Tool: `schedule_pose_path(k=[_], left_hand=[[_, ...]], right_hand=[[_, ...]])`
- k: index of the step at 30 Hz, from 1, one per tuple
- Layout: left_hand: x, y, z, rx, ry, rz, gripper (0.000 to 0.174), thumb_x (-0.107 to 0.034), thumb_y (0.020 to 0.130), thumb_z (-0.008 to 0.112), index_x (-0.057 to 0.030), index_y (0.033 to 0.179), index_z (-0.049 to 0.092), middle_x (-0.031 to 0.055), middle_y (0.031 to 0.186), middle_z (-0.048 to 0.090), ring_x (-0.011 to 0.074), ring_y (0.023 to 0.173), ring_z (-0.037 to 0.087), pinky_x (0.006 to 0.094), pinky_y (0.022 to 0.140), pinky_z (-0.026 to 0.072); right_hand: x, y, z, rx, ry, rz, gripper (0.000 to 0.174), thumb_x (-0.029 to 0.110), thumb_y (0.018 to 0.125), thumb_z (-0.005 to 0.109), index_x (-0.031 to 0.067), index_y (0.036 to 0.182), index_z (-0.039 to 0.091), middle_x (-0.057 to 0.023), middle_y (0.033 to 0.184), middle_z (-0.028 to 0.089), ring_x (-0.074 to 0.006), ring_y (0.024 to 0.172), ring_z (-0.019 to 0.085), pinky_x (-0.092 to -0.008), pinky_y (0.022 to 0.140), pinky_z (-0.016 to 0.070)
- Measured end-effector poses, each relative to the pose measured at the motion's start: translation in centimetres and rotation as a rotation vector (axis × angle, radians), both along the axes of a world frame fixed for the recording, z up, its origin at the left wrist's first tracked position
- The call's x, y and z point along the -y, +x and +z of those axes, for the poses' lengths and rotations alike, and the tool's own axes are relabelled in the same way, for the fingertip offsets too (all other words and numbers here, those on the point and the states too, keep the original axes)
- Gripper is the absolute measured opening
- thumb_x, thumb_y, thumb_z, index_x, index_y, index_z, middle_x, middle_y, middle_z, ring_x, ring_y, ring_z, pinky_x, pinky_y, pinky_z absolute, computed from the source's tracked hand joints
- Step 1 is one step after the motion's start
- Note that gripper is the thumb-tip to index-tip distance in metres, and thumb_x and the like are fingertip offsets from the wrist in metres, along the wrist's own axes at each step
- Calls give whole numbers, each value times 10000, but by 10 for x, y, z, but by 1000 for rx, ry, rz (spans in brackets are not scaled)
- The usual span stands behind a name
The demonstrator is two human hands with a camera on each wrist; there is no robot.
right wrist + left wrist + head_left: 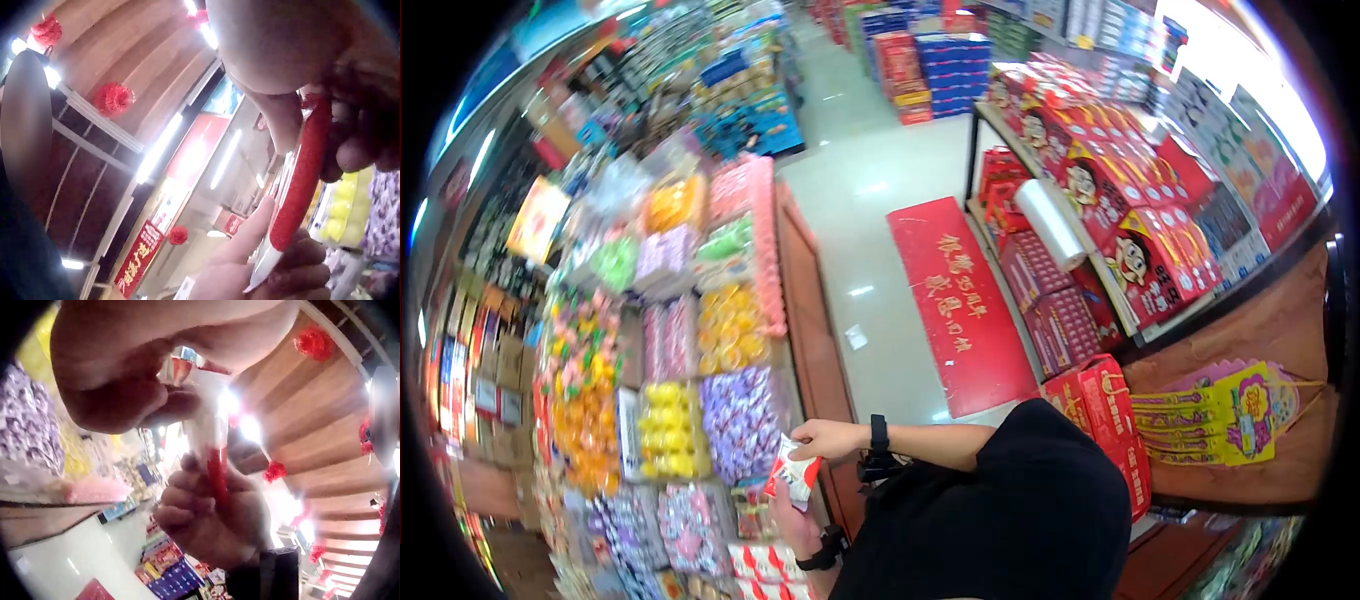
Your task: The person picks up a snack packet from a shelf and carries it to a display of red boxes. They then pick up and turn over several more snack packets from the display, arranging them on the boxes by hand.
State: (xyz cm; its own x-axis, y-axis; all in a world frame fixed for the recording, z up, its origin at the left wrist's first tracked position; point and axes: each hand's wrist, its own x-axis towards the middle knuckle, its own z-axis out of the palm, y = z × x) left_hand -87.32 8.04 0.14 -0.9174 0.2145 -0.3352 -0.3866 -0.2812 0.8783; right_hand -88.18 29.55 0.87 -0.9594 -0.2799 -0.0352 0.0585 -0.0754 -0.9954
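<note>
In a shop, just over the sweet counter (805, 300), a red-and-white packet (793, 477) stands roughly on end between both hands. The right hand (825, 438) pinches its top and the left hand (793, 522) curls round its lower end.

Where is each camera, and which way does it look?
Head: on the person's head, looking down at sweets; left hand and right hand hold a red-and-white packet; black shirt shows.
Left wrist: by the left hand, looking up past the packet to the ceiling; right hand shows too.
Right wrist: by the right hand, looking up at ceiling lights; left hand shows below.
Shared: all see the packet and both hands.
</note>
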Motion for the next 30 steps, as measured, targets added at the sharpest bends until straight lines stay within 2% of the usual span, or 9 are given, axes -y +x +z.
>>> schedule_pose_path(k=[2, 4, 7, 12, 15, 18, 22, 23, 30], left_hand=[[-57, -7, 12, -9, 10, -94, 331, -253, 978, 537, 21, 1162, 555, 107, 1065, 650, 186, 911, 645, 315, 769, 507], [-111, -11, 26, -113, -174, -200, 335, -256, 988, 519, 39, 1137, 573, 103, 1050, 649, 175, 897, 636, 315, 767, 497], [-179, -13, 30, -250, -172, -287, 364, -270, 989, 519, 60, 1126, 585, 110, 1035, 648, 170, 893, 627, 308, 769, 487], [-248, -27, 26, -239, -145, -466, 386, -273, 983, 525, 76, 1139, 577, 107, 1037, 649, 157, 897, 627, 287, 771, 484], [-296, -45, 26, -241, -105, -560, 371, -262, 984, 521, 73, 1134, 578, 99, 1033, 649, 149, 886, 625, 278, 762, 482], [-345, -82, 19, -266, -81, -698, 356, -249, 984, 520, 68, 1135, 580, 95, 1032, 648, 146, 880, 624, 275, 760, 483], [-421, -130, 19, -284, -32, -824, 348, -241, 981, 524, 63, 1140, 583, 93, 1030, 648, 135, 872, 619, 270, 752, 484], [-445, -139, 24, -269, 0, -842, 350, -245, 979, 534, 63, 1138, 586, 92, 1018, 650, 126, 863, 617, 268, 739, 485], [-577, -203, 33, -265, 91, -1057, 338, -235, 983, 536, 63, 1134, 585, 89, 983, 659, 130, 832, 621, 275, 728, 492]], right_hand=[[-48, 13, 8, 57, -73, -139, 296, 293, 913, 618, -2, 895, 614, 8, 695, 519, -82, 628, 455, -296, 545, 400], [-90, 29, 22, 68, -109, -241, 273, 262, 916, 617, -10, 929, 628, 4, 742, 565, -84, 685, 489, -285, 608, 419], [-141, 36, 15, 13, -166, -378, 263, 239, 915, 616, -22, 939, 633, -21, 811, 636, -89, 747, 545, -292, 668, 440], [-209, 53, 10, 124, -66, -462, 309, 316, 937, 606, 9, 961, 624, 31, 776, 583, -43, 678, 484, -232, 564, 386], [-238, 57, 7, 156, -133, -589, 372, 407, 943, 580, 43, 876, 628, 46, 672, 511, -45, 584, 442, -237, 509, 351], [-274, 42, -13, 188, -273, -647, 392, 436, 941, 572, 53, 901, 647, 46, 651, 502, -51, 570, 434, -237, 502, 348], [-333, 15, 11, 68, -102, -868, 455, 447, 942, 564, 0, 915, 638, 15, 668, 549, -73, 608, 489, -260, 535, 389], [-350, 10, 18, 155, -3, -901, 477, 443, 947, 557, -29, 937, 631, -16, 698, 580, -92, 656, 521, -278, 586, 425], [-444, -30, 37, 105, 71, -1194, 401, 364, 968, 544, -23, 968, 648, -70, 793, 653, -98, 743, 565, -285, 672, 465]])
